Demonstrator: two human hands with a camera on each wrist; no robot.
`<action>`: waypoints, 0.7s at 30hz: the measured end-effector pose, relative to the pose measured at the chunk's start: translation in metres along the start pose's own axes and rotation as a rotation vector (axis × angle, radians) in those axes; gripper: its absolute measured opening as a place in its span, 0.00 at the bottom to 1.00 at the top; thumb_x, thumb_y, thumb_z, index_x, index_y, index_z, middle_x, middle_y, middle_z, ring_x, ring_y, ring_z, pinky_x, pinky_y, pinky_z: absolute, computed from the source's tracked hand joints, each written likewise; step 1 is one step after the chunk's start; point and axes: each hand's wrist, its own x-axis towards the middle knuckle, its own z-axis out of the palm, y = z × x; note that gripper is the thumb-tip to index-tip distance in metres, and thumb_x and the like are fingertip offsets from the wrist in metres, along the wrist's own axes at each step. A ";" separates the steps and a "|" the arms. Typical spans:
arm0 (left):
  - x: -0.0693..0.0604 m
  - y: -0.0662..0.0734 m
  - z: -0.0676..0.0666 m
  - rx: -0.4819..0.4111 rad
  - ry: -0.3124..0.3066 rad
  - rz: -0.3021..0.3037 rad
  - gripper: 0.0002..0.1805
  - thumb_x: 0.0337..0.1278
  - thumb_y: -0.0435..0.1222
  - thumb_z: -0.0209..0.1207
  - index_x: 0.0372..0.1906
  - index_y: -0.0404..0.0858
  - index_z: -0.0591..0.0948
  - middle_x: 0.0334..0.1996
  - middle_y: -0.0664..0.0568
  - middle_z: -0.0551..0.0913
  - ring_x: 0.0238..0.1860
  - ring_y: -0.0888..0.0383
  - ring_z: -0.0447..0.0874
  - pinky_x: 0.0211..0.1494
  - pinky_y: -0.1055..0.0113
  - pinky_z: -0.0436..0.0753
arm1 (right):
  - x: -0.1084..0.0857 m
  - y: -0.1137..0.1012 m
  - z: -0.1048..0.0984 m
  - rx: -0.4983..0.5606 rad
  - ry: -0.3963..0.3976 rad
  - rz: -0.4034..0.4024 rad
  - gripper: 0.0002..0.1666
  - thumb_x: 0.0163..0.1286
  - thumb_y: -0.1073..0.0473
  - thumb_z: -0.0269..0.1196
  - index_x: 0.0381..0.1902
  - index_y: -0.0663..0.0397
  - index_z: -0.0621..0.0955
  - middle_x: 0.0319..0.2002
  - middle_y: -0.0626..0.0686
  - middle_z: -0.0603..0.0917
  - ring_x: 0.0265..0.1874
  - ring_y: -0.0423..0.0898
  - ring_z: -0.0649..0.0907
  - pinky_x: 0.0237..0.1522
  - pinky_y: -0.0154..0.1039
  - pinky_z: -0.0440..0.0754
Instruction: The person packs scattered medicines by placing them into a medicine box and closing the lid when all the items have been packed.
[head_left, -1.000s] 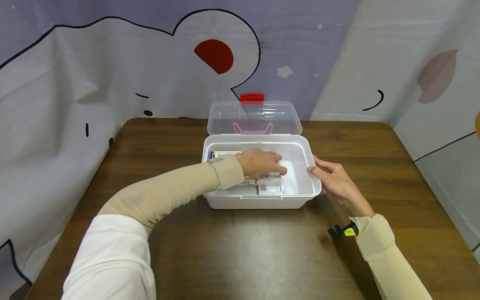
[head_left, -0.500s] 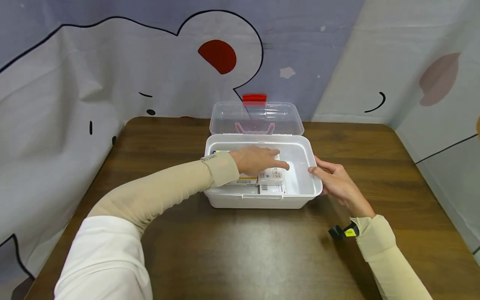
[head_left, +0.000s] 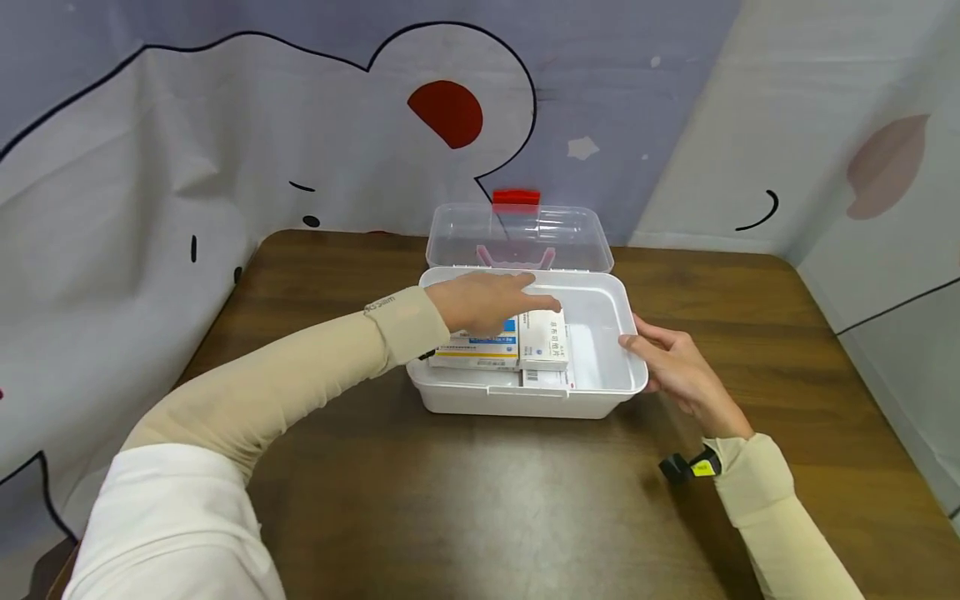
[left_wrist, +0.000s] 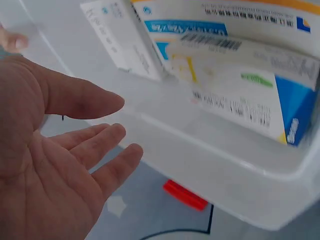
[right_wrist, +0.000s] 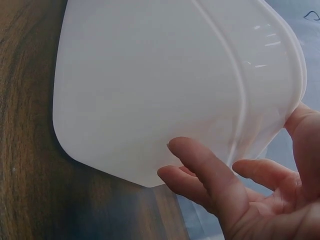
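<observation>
A white plastic storage box [head_left: 532, 404] stands on the table with several medicine boxes inside its left part. Above them my left hand [head_left: 483, 302] hovers with fingers extended, holding nothing; its palm and spread fingers show in the left wrist view. Under it lie a white-and-blue medicine box with a yellow stripe [head_left: 476, 360] and a smaller white medicine box [head_left: 546, 340]. Another medicine box, with green and blue print [left_wrist: 240, 95], leans near the far wall in the left wrist view. My right hand [head_left: 678, 367] grips the storage box's right rim, thumb on top, fingers along the outer wall.
The clear lid [head_left: 525, 233] is hinged back behind the storage box, with a red latch [head_left: 516, 198] on top. Brown wooden table [head_left: 480, 500] surrounds the box. A printed cloth [head_left: 315, 125] hangs right behind the table's far edge.
My left hand has moved left and back over the medicine boxes, uncovering more of them. The right hand keeps its grip on the rim. The view has shifted slightly.
</observation>
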 end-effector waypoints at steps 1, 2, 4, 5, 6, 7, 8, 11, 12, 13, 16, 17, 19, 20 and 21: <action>-0.002 -0.001 -0.003 -0.004 -0.002 -0.010 0.39 0.58 0.32 0.54 0.68 0.67 0.52 0.71 0.46 0.51 0.58 0.49 0.70 0.42 0.61 0.81 | 0.000 0.000 -0.001 -0.004 -0.001 -0.002 0.40 0.63 0.49 0.60 0.69 0.51 0.59 0.57 0.72 0.69 0.35 0.52 0.83 0.32 0.51 0.82; -0.004 -0.003 -0.006 -0.007 -0.005 -0.021 0.40 0.58 0.32 0.54 0.68 0.67 0.52 0.71 0.46 0.51 0.61 0.49 0.67 0.41 0.62 0.81 | 0.000 0.000 -0.002 -0.005 0.000 -0.001 0.40 0.63 0.48 0.60 0.69 0.51 0.59 0.57 0.72 0.69 0.35 0.52 0.83 0.32 0.51 0.82; -0.006 -0.006 -0.009 -0.027 -0.013 -0.042 0.40 0.57 0.32 0.55 0.68 0.66 0.52 0.71 0.45 0.49 0.54 0.50 0.74 0.31 0.66 0.80 | 0.000 0.000 -0.004 -0.008 0.001 -0.001 0.41 0.63 0.48 0.60 0.69 0.51 0.58 0.57 0.72 0.69 0.34 0.52 0.84 0.32 0.52 0.82; -0.007 -0.007 -0.011 -0.027 -0.014 -0.049 0.40 0.57 0.32 0.55 0.68 0.65 0.52 0.71 0.45 0.49 0.52 0.50 0.74 0.29 0.67 0.79 | 0.000 0.000 -0.005 -0.009 0.002 0.000 0.41 0.63 0.47 0.60 0.69 0.51 0.58 0.57 0.72 0.69 0.34 0.51 0.84 0.32 0.52 0.82; -0.007 -0.009 -0.011 -0.038 -0.021 -0.060 0.39 0.57 0.32 0.54 0.67 0.65 0.52 0.71 0.45 0.49 0.49 0.51 0.75 0.25 0.69 0.77 | 0.000 0.000 -0.006 -0.012 0.001 -0.001 0.41 0.63 0.47 0.60 0.69 0.51 0.58 0.57 0.72 0.69 0.34 0.51 0.84 0.32 0.51 0.82; -0.008 -0.010 -0.012 -0.051 -0.027 -0.070 0.39 0.57 0.32 0.54 0.67 0.65 0.52 0.71 0.45 0.49 0.45 0.52 0.77 0.23 0.70 0.75 | 0.000 -0.001 -0.007 -0.010 -0.001 -0.003 0.41 0.63 0.47 0.60 0.69 0.51 0.58 0.57 0.72 0.69 0.34 0.50 0.84 0.33 0.51 0.82; -0.010 -0.012 -0.013 -0.063 -0.032 -0.080 0.38 0.58 0.33 0.54 0.67 0.65 0.53 0.71 0.45 0.49 0.42 0.52 0.77 0.23 0.70 0.75 | 0.000 -0.001 -0.008 -0.006 -0.005 -0.003 0.41 0.63 0.48 0.60 0.69 0.51 0.58 0.58 0.71 0.68 0.34 0.50 0.84 0.33 0.51 0.82; -0.015 -0.016 -0.014 -0.070 -0.035 -0.101 0.35 0.59 0.37 0.54 0.67 0.64 0.54 0.70 0.46 0.51 0.45 0.51 0.75 0.30 0.66 0.79 | 0.001 -0.002 -0.009 -0.012 -0.019 -0.001 0.41 0.64 0.48 0.59 0.70 0.52 0.57 0.58 0.71 0.67 0.34 0.47 0.83 0.34 0.49 0.82; -0.018 -0.018 -0.015 -0.073 -0.034 -0.108 0.34 0.59 0.38 0.55 0.67 0.64 0.55 0.70 0.46 0.51 0.50 0.51 0.74 0.37 0.63 0.81 | 0.002 -0.003 -0.010 -0.016 -0.025 0.001 0.41 0.64 0.48 0.59 0.69 0.52 0.57 0.58 0.71 0.67 0.35 0.47 0.83 0.34 0.48 0.82; -0.020 -0.020 -0.016 -0.066 -0.028 -0.111 0.33 0.59 0.40 0.55 0.66 0.63 0.57 0.69 0.47 0.53 0.51 0.51 0.73 0.43 0.60 0.80 | 0.002 -0.004 -0.010 -0.023 -0.032 0.005 0.41 0.64 0.47 0.59 0.70 0.52 0.57 0.58 0.71 0.67 0.35 0.47 0.83 0.34 0.48 0.82; -0.029 -0.025 -0.019 -0.031 0.001 -0.123 0.31 0.57 0.44 0.57 0.65 0.60 0.61 0.66 0.48 0.57 0.60 0.50 0.63 0.57 0.54 0.73 | 0.002 -0.006 -0.013 -0.071 -0.049 0.012 0.42 0.64 0.44 0.58 0.70 0.53 0.56 0.58 0.71 0.68 0.37 0.47 0.83 0.36 0.46 0.82; -0.032 -0.027 -0.019 -0.023 0.014 -0.129 0.30 0.57 0.45 0.57 0.64 0.60 0.62 0.66 0.49 0.58 0.62 0.50 0.60 0.60 0.52 0.70 | 0.002 -0.007 -0.014 -0.091 -0.056 0.011 0.42 0.64 0.44 0.57 0.70 0.53 0.56 0.58 0.71 0.68 0.38 0.47 0.83 0.36 0.46 0.82; -0.039 -0.031 -0.019 -0.007 0.039 -0.136 0.29 0.56 0.45 0.57 0.63 0.58 0.64 0.64 0.49 0.59 0.61 0.50 0.59 0.61 0.53 0.69 | 0.001 -0.008 -0.017 -0.130 -0.072 -0.007 0.42 0.65 0.42 0.55 0.70 0.54 0.56 0.61 0.68 0.66 0.41 0.49 0.82 0.38 0.47 0.82; -0.043 -0.032 -0.019 -0.006 0.047 -0.143 0.28 0.56 0.45 0.57 0.63 0.57 0.65 0.65 0.48 0.58 0.62 0.49 0.57 0.61 0.53 0.69 | 0.001 -0.008 -0.018 -0.155 -0.076 -0.017 0.42 0.66 0.41 0.54 0.70 0.55 0.56 0.63 0.65 0.64 0.43 0.49 0.81 0.39 0.46 0.82; -0.047 -0.035 -0.018 -0.008 0.056 -0.152 0.28 0.56 0.45 0.57 0.63 0.56 0.65 0.66 0.47 0.56 0.62 0.48 0.56 0.62 0.53 0.68 | 0.000 -0.008 -0.020 -0.170 -0.085 -0.030 0.41 0.66 0.41 0.52 0.70 0.55 0.56 0.66 0.63 0.61 0.46 0.50 0.80 0.41 0.47 0.81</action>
